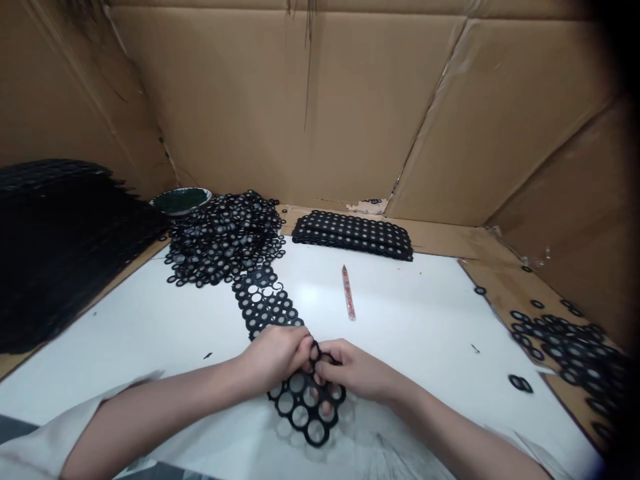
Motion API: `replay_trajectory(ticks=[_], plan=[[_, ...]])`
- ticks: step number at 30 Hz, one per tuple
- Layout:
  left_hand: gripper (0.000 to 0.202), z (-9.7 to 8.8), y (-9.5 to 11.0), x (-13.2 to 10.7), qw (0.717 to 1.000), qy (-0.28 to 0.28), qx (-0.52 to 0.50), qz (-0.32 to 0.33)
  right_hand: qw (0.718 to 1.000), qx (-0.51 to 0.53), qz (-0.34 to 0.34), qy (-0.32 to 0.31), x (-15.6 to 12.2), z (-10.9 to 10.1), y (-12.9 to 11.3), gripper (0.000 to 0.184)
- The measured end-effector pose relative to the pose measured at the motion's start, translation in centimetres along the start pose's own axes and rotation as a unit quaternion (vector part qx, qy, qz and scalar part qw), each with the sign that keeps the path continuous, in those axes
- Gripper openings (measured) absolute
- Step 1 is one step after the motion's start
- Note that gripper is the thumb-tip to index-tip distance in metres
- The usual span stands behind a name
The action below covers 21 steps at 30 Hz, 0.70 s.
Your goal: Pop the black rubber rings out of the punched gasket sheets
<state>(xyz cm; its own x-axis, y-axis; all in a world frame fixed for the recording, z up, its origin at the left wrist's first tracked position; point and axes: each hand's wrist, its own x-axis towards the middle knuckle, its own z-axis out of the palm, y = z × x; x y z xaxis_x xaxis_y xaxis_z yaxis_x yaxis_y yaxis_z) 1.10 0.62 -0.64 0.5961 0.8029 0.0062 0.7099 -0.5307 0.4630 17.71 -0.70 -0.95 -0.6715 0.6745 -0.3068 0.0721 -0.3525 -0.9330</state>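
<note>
The black perforated sheet (305, 407) was between both hands, over the white surface (415, 320). It looked light, thin and bendy, likely to tear at its narrow links, so a grip across several rings seemed safest. The left hand (281, 350) clutched its far part; the right hand (350, 370) pinched its right edge. Beyond lay loose rings (220, 240).

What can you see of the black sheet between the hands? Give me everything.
The black sheet looks thin, perhaps rubber or plastic, with rows of large round holes and a scalloped edge. The left hand and right hand grip its far part, hiding some of it; fingers show through holes. Its near corner points toward the wearer.
</note>
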Motion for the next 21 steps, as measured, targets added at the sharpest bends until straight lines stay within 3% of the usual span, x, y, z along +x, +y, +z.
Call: replay_trajectory(ticks=[3, 6, 8, 10, 14, 18, 21], plan=[[0.035, -1.3, -0.1, 0.7, 0.989, 0.019, -0.118, -0.081, 1.000, 0.007, -0.016, 0.009, 0.2, -0.1, 0.1, 0.014], [0.038, -2.8, -1.1, 1.5, 0.959, 0.089, -0.209, -0.171, 1.000, -0.025, 0.012, 0.001, 0.2, -0.5, 0.5, 0.008], [0.037, -3.6, -1.7, 1.8, 0.945, 0.160, -0.205, -0.199, 0.998, -0.052, 0.033, 0.001, 0.2, -0.7, 0.8, 0.009], [0.034, -3.9, -1.9, 1.9, 0.959, 0.181, -0.133, -0.174, 0.996, -0.078, 0.038, 0.012, 0.2, -0.7, 1.0, 0.013], [0.028, -3.2, -1.2, 1.5, 0.985, 0.130, 0.012, -0.114, 0.992, -0.115, 0.029, 0.046, 0.2, -0.4, 0.9, 0.023], [0.027, -1.9, -0.6, 1.0, 0.989, 0.092, 0.095, -0.066, 0.991, -0.113, -0.003, 0.065, 0.2, 0.0, 1.0, 0.014], [0.029, -1.2, -0.3, 0.7, 0.992, 0.033, 0.117, -0.039, 0.990, -0.110, -0.037, 0.074, 0.2, 0.3, 1.1, 0.010]])
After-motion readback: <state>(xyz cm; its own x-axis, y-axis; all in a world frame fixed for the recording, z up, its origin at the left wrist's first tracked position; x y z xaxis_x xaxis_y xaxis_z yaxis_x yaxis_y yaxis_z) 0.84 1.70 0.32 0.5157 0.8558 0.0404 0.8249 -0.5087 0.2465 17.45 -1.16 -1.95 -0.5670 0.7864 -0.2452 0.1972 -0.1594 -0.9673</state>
